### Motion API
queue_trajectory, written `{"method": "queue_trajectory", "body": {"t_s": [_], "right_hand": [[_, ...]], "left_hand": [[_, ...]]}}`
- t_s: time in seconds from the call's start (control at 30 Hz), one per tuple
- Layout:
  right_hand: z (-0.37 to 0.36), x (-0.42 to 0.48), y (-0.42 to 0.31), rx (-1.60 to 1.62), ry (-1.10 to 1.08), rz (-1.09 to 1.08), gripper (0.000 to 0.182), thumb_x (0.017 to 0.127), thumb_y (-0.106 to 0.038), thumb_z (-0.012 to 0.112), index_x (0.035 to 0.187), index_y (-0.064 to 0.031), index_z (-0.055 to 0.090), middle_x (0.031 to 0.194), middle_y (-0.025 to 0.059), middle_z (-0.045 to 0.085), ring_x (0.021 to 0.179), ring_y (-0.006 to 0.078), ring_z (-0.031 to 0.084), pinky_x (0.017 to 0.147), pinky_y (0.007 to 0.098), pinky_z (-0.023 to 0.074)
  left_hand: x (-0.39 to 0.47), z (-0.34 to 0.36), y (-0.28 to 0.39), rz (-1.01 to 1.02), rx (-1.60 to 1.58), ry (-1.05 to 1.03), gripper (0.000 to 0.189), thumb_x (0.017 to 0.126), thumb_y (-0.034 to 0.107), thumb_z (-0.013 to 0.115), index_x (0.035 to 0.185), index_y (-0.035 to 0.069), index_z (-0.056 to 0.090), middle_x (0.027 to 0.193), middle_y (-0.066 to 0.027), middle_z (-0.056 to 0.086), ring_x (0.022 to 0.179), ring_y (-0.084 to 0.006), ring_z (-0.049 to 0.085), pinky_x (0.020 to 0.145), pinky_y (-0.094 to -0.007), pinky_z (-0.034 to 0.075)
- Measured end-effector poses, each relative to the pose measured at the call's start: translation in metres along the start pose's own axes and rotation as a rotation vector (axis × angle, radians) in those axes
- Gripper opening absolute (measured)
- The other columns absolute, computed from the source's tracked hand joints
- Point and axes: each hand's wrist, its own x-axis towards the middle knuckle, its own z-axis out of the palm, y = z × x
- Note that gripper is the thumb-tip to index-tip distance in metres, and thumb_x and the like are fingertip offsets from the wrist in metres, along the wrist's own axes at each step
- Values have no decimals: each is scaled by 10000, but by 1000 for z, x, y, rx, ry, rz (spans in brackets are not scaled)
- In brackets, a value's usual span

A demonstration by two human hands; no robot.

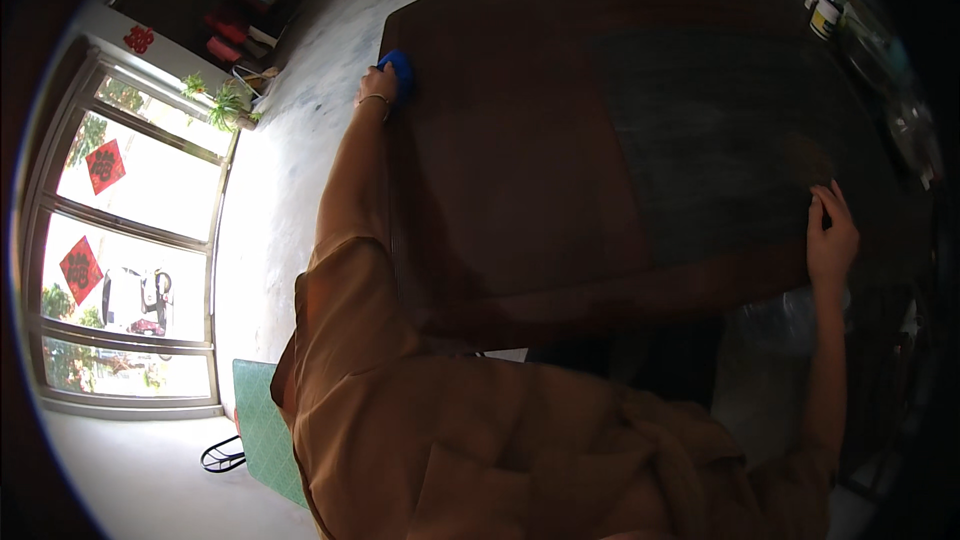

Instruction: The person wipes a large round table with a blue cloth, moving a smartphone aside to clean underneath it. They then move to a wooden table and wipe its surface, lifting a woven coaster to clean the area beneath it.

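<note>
My left hand is at the left edge of a large dark wooden table, with a bracelet on its wrist. Its fingers are pressed on a blue cloth or sponge, partly covered by the hand. My right hand is over the near right part of the tabletop, beside a dark grey panel set into the wood. Thumb and fingers are bent towards each other there; dim light hides whether anything is between them. A faint brownish patch shows just beyond the fingertips.
At the far right edge stand a white jar with a yellow label and clear plastic wrapping. Clear plastic is also under my right forearm. To the left are a green panel, potted plants and a glazed door.
</note>
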Motion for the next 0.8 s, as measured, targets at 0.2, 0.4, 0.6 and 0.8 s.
{"method": "queue_trajectory", "body": {"t_s": [0.2, 0.4, 0.6, 0.8], "right_hand": [[7, 1, 2, 62, 65, -15, 227, 953, -205, 598, 1101, -86, 723, 1277, 130, 640, 1181, 285, 614, 971, 376, 495], [10, 0, -1, 50, 63, -3, 243, 955, -253, 598, 1101, -109, 728, 1281, 112, 642, 1158, 279, 628, 951, 373, 506], [8, 0, 0, 35, 71, -25, 238, 956, -257, 594, 1088, -117, 735, 1265, 102, 652, 1145, 276, 635, 936, 370, 513], [9, 0, 5, 20, 83, -80, 226, 951, -236, 601, 1073, -102, 736, 1226, 125, 667, 1153, 282, 630, 940, 382, 513]], "left_hand": [[-20, -10, -19, -27, 5, 32, 715, 943, 610, 373, 1369, 44, 470, 1379, -253, 518, 1277, -445, 495, 1069, -517, 375], [-114, -36, -64, 51, -30, -25, 698, 948, 623, 369, 1341, 56, 474, 1313, -283, 544, 1220, -480, 514, 1027, -546, 397], [-276, -68, -100, 230, -109, 50, 572, 998, 524, 375, 1322, 59, 453, 1261, -297, 545, 1149, -496, 528, 953, -549, 439], [-414, -105, -128, 319, -169, 48, 484, 1027, 365, 431, 1398, 54, 407, 1349, -261, 475, 1171, -471, 521, 948, -495, 457]]}}
